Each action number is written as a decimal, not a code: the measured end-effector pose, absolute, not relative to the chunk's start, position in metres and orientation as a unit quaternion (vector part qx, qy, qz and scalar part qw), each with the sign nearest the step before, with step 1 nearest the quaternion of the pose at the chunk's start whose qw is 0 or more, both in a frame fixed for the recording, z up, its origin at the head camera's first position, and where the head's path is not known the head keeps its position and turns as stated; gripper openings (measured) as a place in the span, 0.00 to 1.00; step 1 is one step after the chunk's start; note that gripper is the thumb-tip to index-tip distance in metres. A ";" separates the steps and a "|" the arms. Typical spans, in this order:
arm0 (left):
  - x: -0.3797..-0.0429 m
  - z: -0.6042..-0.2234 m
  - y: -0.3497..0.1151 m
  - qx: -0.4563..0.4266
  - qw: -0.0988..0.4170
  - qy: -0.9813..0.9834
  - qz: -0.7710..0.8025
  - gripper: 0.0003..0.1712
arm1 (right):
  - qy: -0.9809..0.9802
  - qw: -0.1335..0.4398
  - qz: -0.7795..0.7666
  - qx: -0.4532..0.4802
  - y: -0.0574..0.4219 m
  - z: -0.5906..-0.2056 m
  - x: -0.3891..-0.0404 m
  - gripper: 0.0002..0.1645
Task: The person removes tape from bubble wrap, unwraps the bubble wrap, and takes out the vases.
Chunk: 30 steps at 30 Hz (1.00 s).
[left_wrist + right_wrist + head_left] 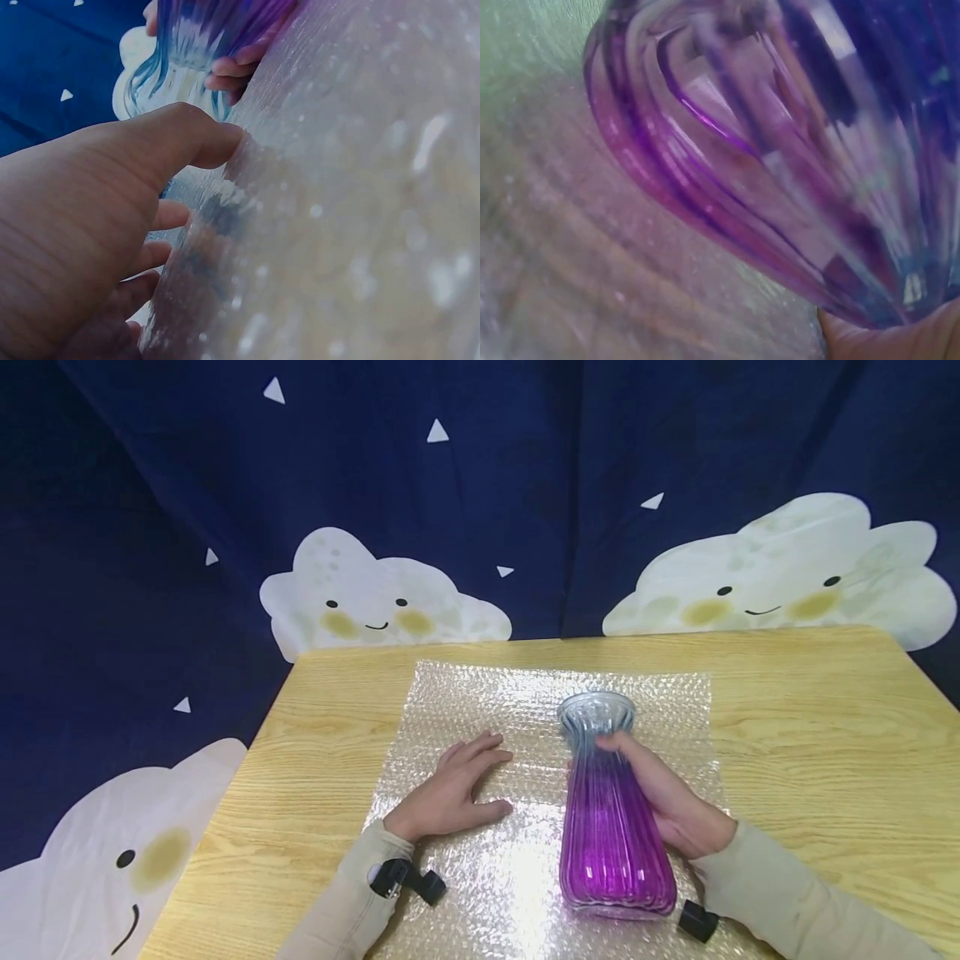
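A ribbed glass vase (615, 835), purple at its base and fading to blue-clear at the flared rim, is in my right hand (678, 806). The thumb lies across the vase's neck, and in the left wrist view fingertips (232, 71) curl round its far side. The right wrist view shows the vase body (727, 165) close up, with part of the hand at the lower right. My left hand (450, 793) rests on a sheet of bubble wrap (517, 702), left of the vase, fingers spread and holding nothing.
The bubble wrap covers the middle of a wood-grain table (840, 735). Behind the table hangs a dark blue curtain (480, 502) printed with smiling clouds and white triangles. Small black devices (408, 878) are strapped at both wrists.
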<state>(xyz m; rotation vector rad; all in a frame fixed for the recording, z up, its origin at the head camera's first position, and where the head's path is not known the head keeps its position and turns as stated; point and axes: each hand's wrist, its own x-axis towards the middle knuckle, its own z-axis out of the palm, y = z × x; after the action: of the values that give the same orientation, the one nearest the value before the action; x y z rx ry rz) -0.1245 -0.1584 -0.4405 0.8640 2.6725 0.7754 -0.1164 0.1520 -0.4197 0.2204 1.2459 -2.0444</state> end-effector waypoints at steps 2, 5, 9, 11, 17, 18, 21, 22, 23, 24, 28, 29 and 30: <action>-0.125 -0.441 -0.158 0.296 0.113 0.911 0.264 0.44 | 0.485 0.358 -0.793 0.086 0.152 -0.420 -0.117 0.33; -0.126 -0.442 -0.158 0.296 0.113 0.912 0.262 0.44 | 0.483 0.356 -0.796 0.080 0.153 -0.422 -0.117 0.32; -0.126 -0.441 -0.157 0.295 0.114 0.913 0.259 0.44 | 0.476 0.356 -0.801 0.064 0.153 -0.424 -0.119 0.31; -0.126 -0.441 -0.157 0.296 0.112 0.913 0.259 0.43 | 0.474 0.356 -0.803 0.058 0.153 -0.425 -0.119 0.30; -0.126 -0.441 -0.158 0.292 0.118 0.914 0.256 0.44 | 0.469 0.356 -0.806 0.058 0.154 -0.425 -0.120 0.30; -0.126 -0.441 -0.158 0.293 0.118 0.913 0.257 0.44 | 0.469 0.356 -0.806 0.061 0.154 -0.425 -0.120 0.30; -0.126 -0.441 -0.158 0.296 0.116 0.912 0.261 0.44 | 0.473 0.356 -0.803 0.070 0.155 -0.425 -0.119 0.33; -0.126 -0.442 -0.158 0.297 0.115 0.911 0.261 0.44 | 0.468 0.358 -0.805 0.070 0.156 -0.425 -0.119 0.32; -0.126 -0.442 -0.158 0.298 0.113 0.911 0.262 0.44 | 0.464 0.360 -0.806 0.068 0.156 -0.425 -0.119 0.31; -0.126 -0.442 -0.158 0.298 0.112 0.911 0.262 0.44 | 0.463 0.361 -0.807 0.065 0.157 -0.426 -0.118 0.30; -0.126 -0.443 -0.158 0.299 0.108 0.911 0.261 0.44 | 0.451 0.371 -0.810 0.048 0.158 -0.427 -0.118 0.25; -0.126 -0.444 -0.158 0.300 0.106 0.911 0.262 0.43 | 0.454 0.369 -0.809 0.048 0.159 -0.427 -0.118 0.25; -0.126 -0.443 -0.159 0.301 0.106 0.911 0.261 0.43 | 0.457 0.369 -0.808 0.048 0.158 -0.427 -0.118 0.25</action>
<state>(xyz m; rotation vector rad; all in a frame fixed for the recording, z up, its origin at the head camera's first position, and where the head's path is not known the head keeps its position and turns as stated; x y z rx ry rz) -0.1259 -0.1585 -0.4433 0.8855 2.6839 0.7696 -0.1180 0.1584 -0.4273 0.1242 1.1738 -2.0740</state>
